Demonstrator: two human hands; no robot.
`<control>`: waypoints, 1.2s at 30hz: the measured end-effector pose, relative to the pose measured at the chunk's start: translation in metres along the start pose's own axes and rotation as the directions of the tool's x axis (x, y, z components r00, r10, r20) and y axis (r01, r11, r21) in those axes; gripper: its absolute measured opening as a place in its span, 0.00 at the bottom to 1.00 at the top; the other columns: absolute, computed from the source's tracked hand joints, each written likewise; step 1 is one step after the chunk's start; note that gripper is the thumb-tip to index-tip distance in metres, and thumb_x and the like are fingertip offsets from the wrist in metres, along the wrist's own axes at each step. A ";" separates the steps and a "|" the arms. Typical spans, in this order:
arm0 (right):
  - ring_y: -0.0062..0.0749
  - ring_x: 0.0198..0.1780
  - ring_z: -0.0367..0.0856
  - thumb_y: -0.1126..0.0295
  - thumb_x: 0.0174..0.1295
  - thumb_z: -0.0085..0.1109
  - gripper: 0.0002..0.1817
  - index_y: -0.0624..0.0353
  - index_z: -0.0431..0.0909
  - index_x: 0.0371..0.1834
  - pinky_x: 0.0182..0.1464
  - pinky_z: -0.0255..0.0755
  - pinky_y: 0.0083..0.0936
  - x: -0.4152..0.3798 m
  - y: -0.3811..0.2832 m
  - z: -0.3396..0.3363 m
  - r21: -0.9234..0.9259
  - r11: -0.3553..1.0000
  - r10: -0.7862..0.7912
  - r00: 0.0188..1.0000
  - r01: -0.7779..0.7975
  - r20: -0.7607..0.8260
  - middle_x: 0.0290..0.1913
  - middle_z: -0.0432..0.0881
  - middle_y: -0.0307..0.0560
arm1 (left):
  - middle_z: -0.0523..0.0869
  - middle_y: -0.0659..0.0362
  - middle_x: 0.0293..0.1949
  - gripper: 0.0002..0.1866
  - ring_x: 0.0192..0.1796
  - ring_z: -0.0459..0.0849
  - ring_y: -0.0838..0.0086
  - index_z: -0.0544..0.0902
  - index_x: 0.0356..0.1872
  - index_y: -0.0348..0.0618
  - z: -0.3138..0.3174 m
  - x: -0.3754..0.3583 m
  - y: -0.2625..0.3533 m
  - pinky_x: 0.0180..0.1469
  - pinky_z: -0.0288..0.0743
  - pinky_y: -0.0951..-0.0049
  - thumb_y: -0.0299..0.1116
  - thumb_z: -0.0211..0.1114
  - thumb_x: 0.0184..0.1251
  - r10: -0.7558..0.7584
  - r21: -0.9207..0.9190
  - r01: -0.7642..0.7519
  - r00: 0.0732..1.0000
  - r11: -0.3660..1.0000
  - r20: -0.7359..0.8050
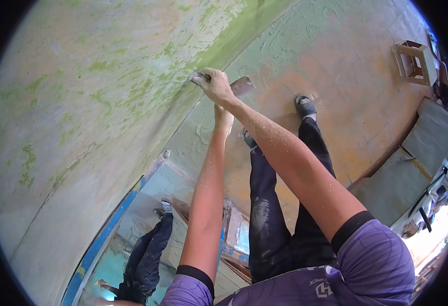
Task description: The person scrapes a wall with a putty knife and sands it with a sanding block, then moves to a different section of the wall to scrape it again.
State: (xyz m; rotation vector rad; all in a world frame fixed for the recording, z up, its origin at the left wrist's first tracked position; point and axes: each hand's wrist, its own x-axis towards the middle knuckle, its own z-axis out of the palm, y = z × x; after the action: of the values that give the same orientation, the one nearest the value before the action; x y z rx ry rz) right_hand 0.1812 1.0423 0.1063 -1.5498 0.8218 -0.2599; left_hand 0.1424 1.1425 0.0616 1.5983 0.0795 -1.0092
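My right hand (217,86) is closed around a flat scraper, its dark blade end (197,77) against the lower part of the wall (106,92). A flat brown piece (243,86), which looks like the scraper's other end, sticks out on the right side of that hand. Just below and behind it is my left hand (224,118). Its fingers are hidden behind my right hand, so I cannot make out whether they grip the tool. Green paint patches and pale bare areas cover the wall. Pale dust and flakes speckle both my forearms.
The worn floor (280,66) has paint flakes along the wall's foot. A stool-like frame (415,62) lies at the upper right, above a grey padded seat (407,153). Another person's dark-trousered legs (150,255) show at the lower left, past the blue-edged wall end (106,232).
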 end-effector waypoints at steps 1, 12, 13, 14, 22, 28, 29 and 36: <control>0.53 0.28 0.79 0.61 0.59 0.72 0.18 0.68 0.80 0.33 0.36 0.72 0.41 0.001 0.002 0.003 0.002 1.000 0.002 1.000 -0.002 -0.019 0.26 0.80 0.63 | 0.75 0.55 0.60 0.29 0.60 0.76 0.70 0.64 0.71 0.37 0.000 0.001 -0.001 0.60 0.72 0.68 0.41 0.60 0.75 0.013 0.037 -0.013 1.000 0.999 0.003; 0.54 0.28 0.79 0.67 0.60 0.69 0.15 0.71 0.77 0.29 0.35 0.70 0.41 -0.020 -0.019 0.028 0.008 0.998 0.068 0.968 -0.068 -0.242 0.26 0.79 0.66 | 0.71 0.58 0.62 0.25 0.63 0.74 0.69 0.65 0.71 0.46 -0.020 -0.035 0.010 0.61 0.76 0.63 0.45 0.53 0.79 -0.040 -0.050 0.043 0.997 0.998 0.062; 0.58 0.30 0.79 0.68 0.60 0.69 0.16 0.71 0.76 0.28 0.36 0.70 0.43 -0.020 -0.019 0.030 0.033 0.997 0.075 0.963 -0.069 -0.258 0.26 0.78 0.66 | 0.71 0.58 0.63 0.25 0.64 0.73 0.68 0.65 0.71 0.47 -0.022 -0.036 0.011 0.61 0.76 0.62 0.45 0.52 0.80 -0.045 -0.033 0.047 0.997 0.998 0.061; 0.62 0.31 0.78 0.68 0.60 0.69 0.16 0.70 0.75 0.27 0.37 0.70 0.45 -0.021 -0.020 0.032 0.060 0.996 0.081 0.959 -0.067 -0.273 0.26 0.78 0.66 | 0.71 0.58 0.63 0.26 0.64 0.73 0.68 0.65 0.71 0.47 -0.025 -0.035 0.011 0.62 0.75 0.61 0.46 0.52 0.80 -0.054 -0.009 0.054 0.997 0.998 0.063; 0.53 0.27 0.74 0.64 0.60 0.71 0.19 0.70 0.75 0.28 0.34 0.68 0.41 -0.022 -0.010 0.031 0.126 0.989 0.103 0.970 -0.077 -0.220 0.24 0.76 0.64 | 0.74 0.56 0.65 0.28 0.65 0.74 0.69 0.65 0.73 0.45 -0.031 -0.028 0.015 0.63 0.70 0.66 0.47 0.52 0.80 -0.003 0.212 0.001 1.000 0.977 0.008; 0.47 0.25 0.69 0.62 0.60 0.72 0.20 0.70 0.75 0.29 0.33 0.67 0.40 -0.012 0.004 0.027 0.162 0.986 0.063 0.991 -0.043 -0.121 0.23 0.74 0.62 | 0.78 0.54 0.63 0.28 0.64 0.77 0.69 0.67 0.72 0.41 -0.030 -0.004 0.012 0.63 0.70 0.67 0.46 0.52 0.79 0.079 0.376 -0.074 0.997 0.923 0.003; 0.46 0.25 0.68 0.62 0.60 0.72 0.20 0.70 0.75 0.29 0.34 0.67 0.40 -0.012 0.007 0.027 0.163 0.986 0.056 0.992 -0.037 -0.116 0.24 0.74 0.62 | 0.78 0.54 0.63 0.27 0.64 0.77 0.69 0.67 0.72 0.41 -0.030 -0.002 0.011 0.63 0.70 0.67 0.45 0.52 0.79 0.067 0.394 -0.063 0.998 0.917 0.002; 0.46 0.36 0.85 0.63 0.60 0.71 0.16 0.67 0.84 0.40 0.43 0.77 0.33 -0.013 -0.016 0.015 0.220 0.974 -0.034 0.996 0.053 -0.087 0.34 0.86 0.60 | 0.77 0.54 0.63 0.25 0.62 0.78 0.70 0.66 0.72 0.42 -0.027 0.009 0.013 0.62 0.72 0.67 0.38 0.54 0.80 0.167 0.356 -0.149 0.986 0.922 -0.020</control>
State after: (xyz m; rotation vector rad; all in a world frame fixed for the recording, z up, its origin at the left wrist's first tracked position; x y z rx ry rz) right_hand 0.1863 1.0613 0.1229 -1.3548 0.7955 -0.4364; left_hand 0.1702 1.1563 0.0646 1.9243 -0.2072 -0.8904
